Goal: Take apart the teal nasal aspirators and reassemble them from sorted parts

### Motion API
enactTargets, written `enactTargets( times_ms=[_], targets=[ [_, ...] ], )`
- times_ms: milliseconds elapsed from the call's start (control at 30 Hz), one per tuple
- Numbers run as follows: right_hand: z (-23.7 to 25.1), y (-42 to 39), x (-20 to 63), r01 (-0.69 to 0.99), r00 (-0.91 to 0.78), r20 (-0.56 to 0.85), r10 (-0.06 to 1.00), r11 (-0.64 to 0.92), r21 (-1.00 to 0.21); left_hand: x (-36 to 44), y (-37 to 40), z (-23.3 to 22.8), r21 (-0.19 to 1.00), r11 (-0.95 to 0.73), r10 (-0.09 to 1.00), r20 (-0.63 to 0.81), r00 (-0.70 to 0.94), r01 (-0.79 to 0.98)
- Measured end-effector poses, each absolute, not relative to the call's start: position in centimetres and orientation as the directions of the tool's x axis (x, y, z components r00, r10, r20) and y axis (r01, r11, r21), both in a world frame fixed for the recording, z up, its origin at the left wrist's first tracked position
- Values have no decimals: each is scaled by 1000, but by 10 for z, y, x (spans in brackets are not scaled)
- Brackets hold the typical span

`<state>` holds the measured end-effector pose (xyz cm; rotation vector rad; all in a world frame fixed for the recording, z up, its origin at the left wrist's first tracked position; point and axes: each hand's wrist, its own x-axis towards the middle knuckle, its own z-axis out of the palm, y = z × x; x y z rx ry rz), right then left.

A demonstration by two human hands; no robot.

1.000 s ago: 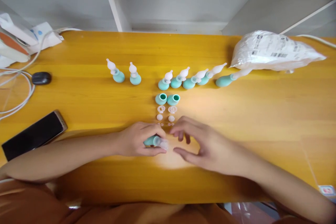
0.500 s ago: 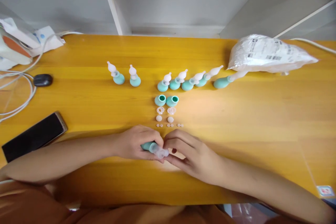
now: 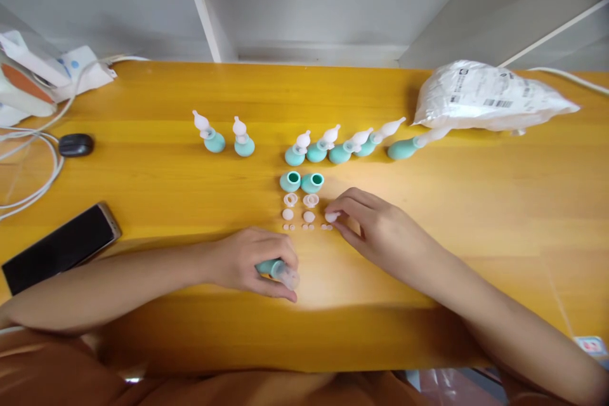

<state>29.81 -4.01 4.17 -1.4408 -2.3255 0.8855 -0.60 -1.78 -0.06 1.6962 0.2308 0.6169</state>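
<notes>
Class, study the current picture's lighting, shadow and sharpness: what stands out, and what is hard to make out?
Head view: a pale glow brightens the table near the right hand; head view: shadow darkens the wood below the right forearm; head view: print on the white bag is too soft to read, and the tiny discs show little detail.

The right hand (image 3: 368, 219) has left the tip of the green bulb (image 3: 267, 266), where its fingers were half a second earlier. Now it is farther forward and to the right, pinching a small whitish piece (image 3: 331, 217) just beside two tiny discs (image 3: 326, 227).
</notes>
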Motion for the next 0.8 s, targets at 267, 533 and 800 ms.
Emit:
enactTargets(
  times_ms=[267, 533, 800],
  targets=[
    [30, -41, 297, 743, -477, -129, 870, 320, -588, -7, -18, -3, 957, -237, 479, 265, 837, -167],
    [31, -40, 302, 727, -476, -162, 865, 283, -626, -12, -23, 1, 993, -101, 516, 99, 851, -55],
    [79, -49, 290, 624, -469, -79, 880, 267, -734, -7, -24, -6, 964, -142, 518, 267, 813, -226]
  ],
)
